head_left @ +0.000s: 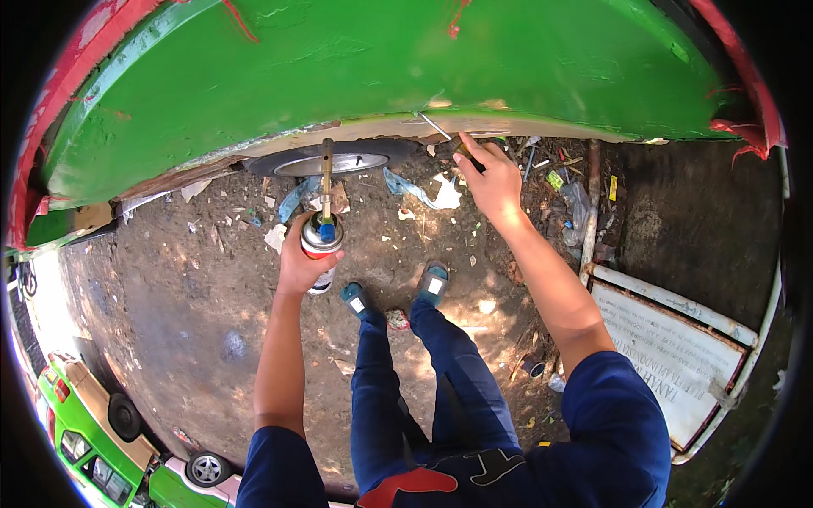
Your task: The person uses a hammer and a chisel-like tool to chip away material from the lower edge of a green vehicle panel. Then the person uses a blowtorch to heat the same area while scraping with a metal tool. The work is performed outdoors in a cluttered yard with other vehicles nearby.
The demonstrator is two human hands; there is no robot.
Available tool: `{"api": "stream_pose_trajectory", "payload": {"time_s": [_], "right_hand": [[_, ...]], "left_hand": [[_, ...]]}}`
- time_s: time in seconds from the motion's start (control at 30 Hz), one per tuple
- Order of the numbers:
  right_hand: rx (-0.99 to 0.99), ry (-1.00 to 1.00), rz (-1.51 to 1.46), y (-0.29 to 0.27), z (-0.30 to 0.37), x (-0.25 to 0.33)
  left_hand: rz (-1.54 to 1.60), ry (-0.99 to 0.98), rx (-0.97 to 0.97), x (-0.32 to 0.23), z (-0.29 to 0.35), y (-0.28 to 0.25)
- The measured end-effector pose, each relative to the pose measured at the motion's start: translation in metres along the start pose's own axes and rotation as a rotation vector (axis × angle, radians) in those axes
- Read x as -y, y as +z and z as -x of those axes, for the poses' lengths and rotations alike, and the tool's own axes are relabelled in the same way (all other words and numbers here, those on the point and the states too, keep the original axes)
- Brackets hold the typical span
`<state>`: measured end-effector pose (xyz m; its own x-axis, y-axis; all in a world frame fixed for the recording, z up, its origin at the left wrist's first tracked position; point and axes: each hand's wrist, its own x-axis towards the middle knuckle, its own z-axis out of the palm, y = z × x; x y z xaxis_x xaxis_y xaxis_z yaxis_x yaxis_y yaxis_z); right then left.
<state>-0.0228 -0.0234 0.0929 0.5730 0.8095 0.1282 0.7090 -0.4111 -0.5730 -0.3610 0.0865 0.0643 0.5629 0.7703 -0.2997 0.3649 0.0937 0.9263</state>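
Note:
My left hand (296, 267) is wrapped round a gas canister (322, 249) with a red and white body. A brass-coloured torch burner (327, 178) with a blue knob is fitted on its top, the tube pointing away from me toward the vehicle. No flame is visible. In my right hand (495, 182) is a screwdriver (436, 127), its thin metal shaft angled up and left. Its tip meets the lower edge of a large green vehicle panel (381, 63); the fingers hide much of the handle.
Under the panel a wheel (339, 162) shows. Paper scraps, a blue cloth strip (405, 186) and plastic litter lie on the dirt ground (212, 279). A white framed signboard (669, 347) leans at right. Green cars (97, 440) stand at lower left.

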Motion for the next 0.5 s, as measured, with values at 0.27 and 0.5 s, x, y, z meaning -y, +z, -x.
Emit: {"api": "stream_pose_trajectory", "payload": {"time_s": [0.27, 0.5], "right_hand": [[0.073, -0.101, 0.071, -0.014, -0.017, -0.011], [-0.070, -0.205, 0.128, 0.002, -0.004, -0.011]], "left_hand": [[0.047, 0.007, 0.132, 0.003, -0.013, 0.013], [0.030, 0.047, 0.223, 0.007, -0.036, 0.020]]}}
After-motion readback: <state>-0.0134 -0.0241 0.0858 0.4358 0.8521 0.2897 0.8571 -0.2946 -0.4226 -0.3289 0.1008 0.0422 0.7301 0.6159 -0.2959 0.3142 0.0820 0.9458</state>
